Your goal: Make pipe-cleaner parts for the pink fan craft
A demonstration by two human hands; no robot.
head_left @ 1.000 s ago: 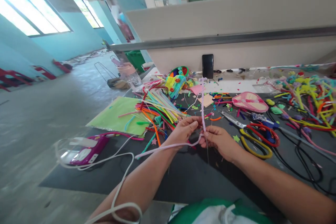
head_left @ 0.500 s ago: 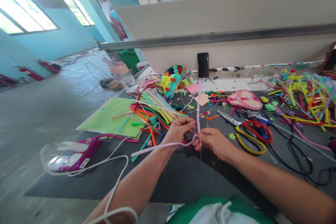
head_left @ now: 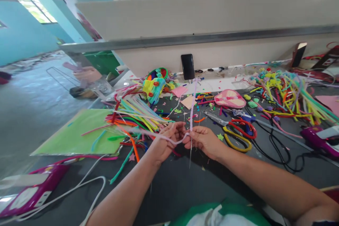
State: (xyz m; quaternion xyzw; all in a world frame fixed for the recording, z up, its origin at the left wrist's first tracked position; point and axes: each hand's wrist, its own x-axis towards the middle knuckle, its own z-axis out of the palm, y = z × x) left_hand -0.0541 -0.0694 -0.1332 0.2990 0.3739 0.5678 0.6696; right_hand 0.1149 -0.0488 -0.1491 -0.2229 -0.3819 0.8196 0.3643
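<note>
A lilac pipe cleaner (head_left: 191, 114) stands upright above my right hand (head_left: 203, 141), whose thumb and fingers are pinched on its lower end. A thin wire runs down below that pinch. From the same spot a second lilac length bends left across my left hand (head_left: 166, 139), and its far end is blurred. The fingers of my left hand curl around this length, close to my right fingertips. Left of the hands lies a bundle of coloured pipe cleaners (head_left: 143, 114). Scissors with red and yellow handles (head_left: 238, 137) rest just right of my right hand.
A black phone (head_left: 188, 67) leans against the white partition (head_left: 225, 14). Purple hot glue guns or similar tools (head_left: 39, 190) lie at both sides with cords. A green sheet pack (head_left: 71, 130), a pink heart-shaped piece (head_left: 230, 98) and a tangled pipe-cleaner heap (head_left: 286, 95) surround the hands.
The view has turned right, so the scene sits further left. My left hand has rolled palm-up, and the sideways lilac length now crosses it. My right hand keeps its pinch.
</note>
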